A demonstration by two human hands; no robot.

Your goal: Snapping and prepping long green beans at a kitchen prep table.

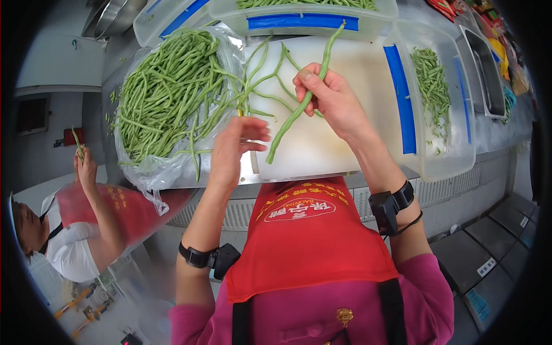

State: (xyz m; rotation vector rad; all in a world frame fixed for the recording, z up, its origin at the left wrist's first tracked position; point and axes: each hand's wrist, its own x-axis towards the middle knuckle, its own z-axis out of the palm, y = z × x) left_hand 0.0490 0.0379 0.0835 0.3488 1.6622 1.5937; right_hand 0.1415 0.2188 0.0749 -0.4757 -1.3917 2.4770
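A long green bean (pixel 288 125) is pinched between the thumb and fingers of my right hand (pixel 338 97), slanting over a white cutting board (pixel 345 151). Beside its lower end is my left hand (pixel 235 144), slightly blurred, fingers loosely curled and apart, with no bean seen in it. Several loose long beans (pixel 269 77) stretch across the board's left side. They run from a big heap of long beans (pixel 168 95) lying on a clear plastic bag (pixel 151 170). A small yellow piece (pixel 240 113) shows just above my left hand; I cannot tell what it is.
Right of the board stands a clear plastic bin (pixel 435 161) with short cut bean pieces (pixel 431 82). Another bin (pixel 224 17) of beans borders the far side. A steel pan (pixel 483 73) sits farther right. At left, a person in a red apron (pixel 103 211) holds a bean.
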